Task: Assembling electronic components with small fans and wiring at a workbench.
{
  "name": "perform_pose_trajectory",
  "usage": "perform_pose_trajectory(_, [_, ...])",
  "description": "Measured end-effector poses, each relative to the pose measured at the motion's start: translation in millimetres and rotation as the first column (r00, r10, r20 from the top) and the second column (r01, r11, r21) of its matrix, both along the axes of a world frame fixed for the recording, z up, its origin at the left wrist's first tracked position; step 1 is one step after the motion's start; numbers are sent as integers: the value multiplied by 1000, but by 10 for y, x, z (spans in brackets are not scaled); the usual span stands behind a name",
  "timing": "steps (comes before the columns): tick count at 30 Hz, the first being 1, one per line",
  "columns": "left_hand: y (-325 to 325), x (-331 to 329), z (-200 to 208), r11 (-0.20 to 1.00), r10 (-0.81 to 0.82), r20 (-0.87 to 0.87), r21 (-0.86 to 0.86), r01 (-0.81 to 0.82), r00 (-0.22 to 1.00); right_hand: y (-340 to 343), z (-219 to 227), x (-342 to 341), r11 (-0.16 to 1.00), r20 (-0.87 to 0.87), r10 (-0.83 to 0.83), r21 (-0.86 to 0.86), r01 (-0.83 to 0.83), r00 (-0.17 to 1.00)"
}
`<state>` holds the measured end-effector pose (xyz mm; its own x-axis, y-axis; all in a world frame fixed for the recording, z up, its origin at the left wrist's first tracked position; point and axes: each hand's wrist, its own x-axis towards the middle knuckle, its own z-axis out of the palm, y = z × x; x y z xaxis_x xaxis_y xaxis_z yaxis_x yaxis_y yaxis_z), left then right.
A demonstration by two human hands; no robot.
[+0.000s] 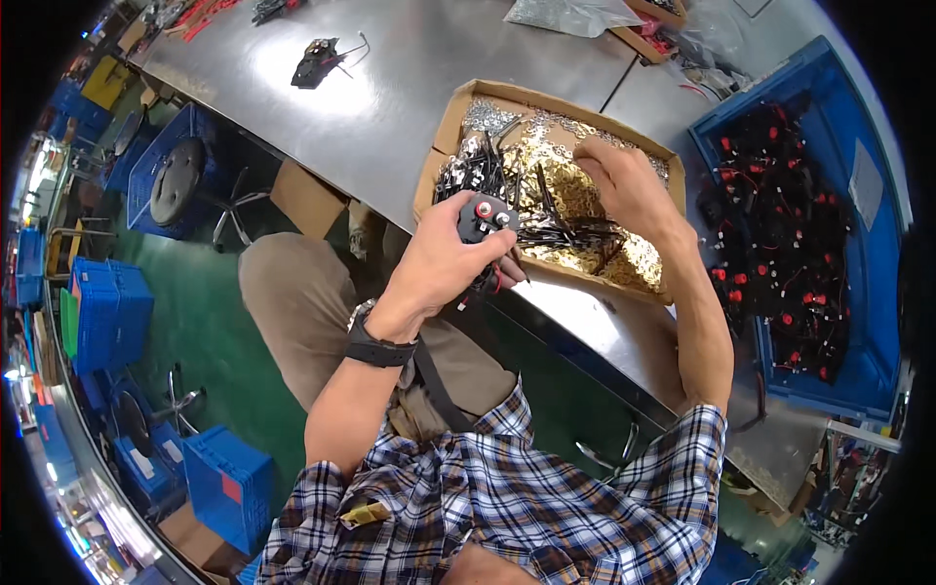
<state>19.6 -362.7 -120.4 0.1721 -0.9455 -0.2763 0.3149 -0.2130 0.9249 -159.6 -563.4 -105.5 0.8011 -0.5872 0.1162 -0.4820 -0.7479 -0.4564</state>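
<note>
My left hand (441, 255) grips a small black part (472, 228) with two metal posts on top, one ringed in red. Red and dark wires dangle beneath it. It is held over the near edge of a cardboard tray (450, 125). Over the tray's right side is my right hand (629, 190), its fingers bent together in a pinch; whatever lies between them is hidden. Under and beside that hand spread many small brass-coloured metal pieces (575, 200). Silvery washers (487, 117) fill the tray's far left, and black strips or ties (478, 174) lie at its left.
To the right, a big blue crate (704, 138) holds many black parts with red caps. Another black wired part (314, 64) lies on the metal table (409, 58) at the far left. A plastic bag (575, 15) rests at the back. Blue crates (112, 312) and stools stand on the left floor.
</note>
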Motion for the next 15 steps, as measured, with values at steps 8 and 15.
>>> perform_pose_trajectory(8, [70,113,-119,999,-27,239,-14,32,971,688,370,401,875,112,442,165,-455,890])
perform_pose_trajectory(15, [49,15,41,995,-97,221,-6,101,970,625,424,502,865,-89,478,220,-451,874])
